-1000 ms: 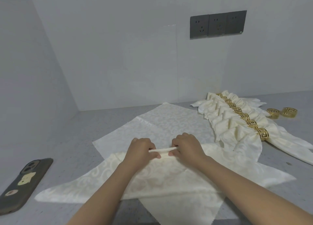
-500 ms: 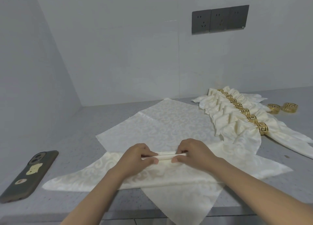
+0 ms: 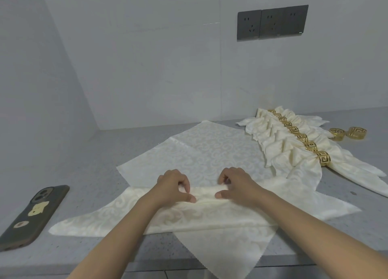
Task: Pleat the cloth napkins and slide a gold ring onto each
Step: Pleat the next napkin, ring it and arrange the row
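A cream patterned napkin (image 3: 210,152) lies spread as a diamond on the grey counter, its near corner hanging over the front edge. A band of pleats (image 3: 205,194) runs across its middle. My left hand (image 3: 174,186) and my right hand (image 3: 235,184) sit side by side on that band, fingers curled behind it and thumbs in front, pinching the folds. At the back right lies a row of several pleated napkins (image 3: 279,140), each with a gold ring (image 3: 324,157) round it. Two loose gold rings (image 3: 348,132) stand beyond them.
A dark phone (image 3: 31,215) lies face down at the left near the counter's front edge (image 3: 84,264). Grey walls close off the back and left, with a dark socket panel (image 3: 273,22) on the back wall.
The pleated band has moved toward me and lies lower and flatter. Both hands came with it, and their thumbs now lie in front of the folds.
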Available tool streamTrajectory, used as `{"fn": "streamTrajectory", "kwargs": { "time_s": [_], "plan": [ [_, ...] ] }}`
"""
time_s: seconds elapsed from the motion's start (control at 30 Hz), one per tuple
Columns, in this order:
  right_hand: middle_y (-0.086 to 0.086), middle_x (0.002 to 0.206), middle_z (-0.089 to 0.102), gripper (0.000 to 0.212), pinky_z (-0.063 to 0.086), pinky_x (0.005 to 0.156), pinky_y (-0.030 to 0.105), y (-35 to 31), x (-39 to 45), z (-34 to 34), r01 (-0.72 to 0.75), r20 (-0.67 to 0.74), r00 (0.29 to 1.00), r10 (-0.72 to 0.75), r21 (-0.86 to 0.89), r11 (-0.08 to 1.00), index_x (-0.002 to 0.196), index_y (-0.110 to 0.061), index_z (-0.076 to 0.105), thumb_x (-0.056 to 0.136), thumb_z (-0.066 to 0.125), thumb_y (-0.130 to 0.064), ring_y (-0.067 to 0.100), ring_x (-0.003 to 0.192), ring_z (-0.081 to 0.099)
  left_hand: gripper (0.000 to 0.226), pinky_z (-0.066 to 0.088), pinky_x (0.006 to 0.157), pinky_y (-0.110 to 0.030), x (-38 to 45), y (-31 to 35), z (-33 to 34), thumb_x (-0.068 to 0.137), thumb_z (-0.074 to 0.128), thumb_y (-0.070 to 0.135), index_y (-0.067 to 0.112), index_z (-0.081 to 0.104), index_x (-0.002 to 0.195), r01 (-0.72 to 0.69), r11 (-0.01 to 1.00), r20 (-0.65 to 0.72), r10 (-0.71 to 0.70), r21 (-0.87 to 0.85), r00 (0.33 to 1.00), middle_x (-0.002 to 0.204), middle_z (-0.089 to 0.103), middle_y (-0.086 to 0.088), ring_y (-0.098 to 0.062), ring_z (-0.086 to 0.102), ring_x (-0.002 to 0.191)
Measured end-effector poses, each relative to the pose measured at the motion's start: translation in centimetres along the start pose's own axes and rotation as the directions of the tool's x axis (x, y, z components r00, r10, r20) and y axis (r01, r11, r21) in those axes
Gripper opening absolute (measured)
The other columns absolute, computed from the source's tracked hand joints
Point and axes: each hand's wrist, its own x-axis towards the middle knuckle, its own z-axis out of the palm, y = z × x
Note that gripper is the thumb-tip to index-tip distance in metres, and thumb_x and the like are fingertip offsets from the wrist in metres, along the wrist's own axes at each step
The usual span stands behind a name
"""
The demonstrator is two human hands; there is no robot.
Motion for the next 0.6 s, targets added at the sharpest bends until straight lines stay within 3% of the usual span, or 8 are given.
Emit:
{"fn": "streamTrajectory", "kwargs": {
  "time_s": [0.1,0.23,0.33,0.43,0.5,0.6],
  "plan": [
    [-0.014,0.088,0.048,0.042,0.034,0.08,0.022,-0.1,0.3,-0.6,-0.053,0.086,0.995,0.053,0.003,0.999,0.108,-0.024,0.056,0.074,0.076,-0.042,0.01,0.091,0.046,0.043,0.035,0.073,-0.024,0.7,-0.7,0.0,0.058,0.086,0.044,0.033,0.054,0.085,0.089,0.993,0.068,-0.084,-0.074,0.994,0.091,0.051,0.011,-0.011,0.047,0.088],
    [-0.015,0.079,0.05,0.024,0.035,0.063,0.019,-0.5,1.2,-0.8,-0.025,0.154,0.988,0.033,-0.054,0.998,0.079,-0.028,0.054,0.076,0.075,-0.038,0.005,0.071,0.047,0.032,0.035,0.062,-0.023,1.6,-0.4,-0.3,0.058,0.085,0.043,0.034,0.058,0.073,0.081,0.997,0.132,-0.078,-0.015,0.988,0.079,0.052,0.014,-0.01,0.047,0.077],
    [-0.011,0.082,0.056,0.028,0.035,0.06,0.022,-0.7,1.5,-1.0,-0.011,0.051,0.999,0.015,-0.071,0.997,0.069,-0.029,0.048,0.075,0.075,-0.035,0.006,0.07,0.048,0.033,0.033,0.06,-0.022,1.8,0.3,-0.4,0.061,0.085,0.037,0.029,0.053,0.064,0.034,0.999,0.025,-0.035,0.04,0.999,0.075,0.051,0.011,-0.008,0.045,0.069],
    [-0.009,0.08,0.051,0.028,0.027,0.058,0.014,-1.1,1.2,-0.9,0.087,-0.134,0.985,-0.11,-0.172,0.981,0.072,-0.025,0.046,0.078,0.073,-0.034,0.011,0.077,0.045,0.036,0.029,0.061,-0.019,1.4,0.8,-0.1,0.066,0.083,0.035,0.029,0.047,0.063,-0.039,0.994,-0.144,0.053,0.105,0.988,0.076,0.048,0.011,-0.009,0.044,0.072],
    [-0.012,0.075,0.045,0.028,0.027,0.059,0.013,-1.0,0.6,-0.5,0.169,-0.17,0.963,-0.21,-0.229,0.959,0.075,-0.025,0.044,0.081,0.07,-0.033,0.011,0.077,0.041,0.038,0.03,0.062,-0.019,1.0,0.6,0.4,0.066,0.082,0.033,0.032,0.045,0.061,-0.085,0.991,-0.176,0.101,0.1,0.979,0.075,0.048,0.011,-0.008,0.045,0.074],
    [-0.011,0.072,0.051,0.026,0.031,0.06,0.017,-0.5,-0.5,-0.2,0.186,-0.145,0.968,-0.203,-0.121,0.975,0.073,-0.026,0.047,0.081,0.07,-0.032,0.008,0.073,0.045,0.029,0.036,0.066,-0.019,-0.1,-0.2,0.9,0.067,0.081,0.036,0.031,0.053,0.065,-0.087,0.996,-0.145,0.084,-0.01,0.986,0.077,0.055,0.01,-0.004,0.049,0.076]
  ]
}}
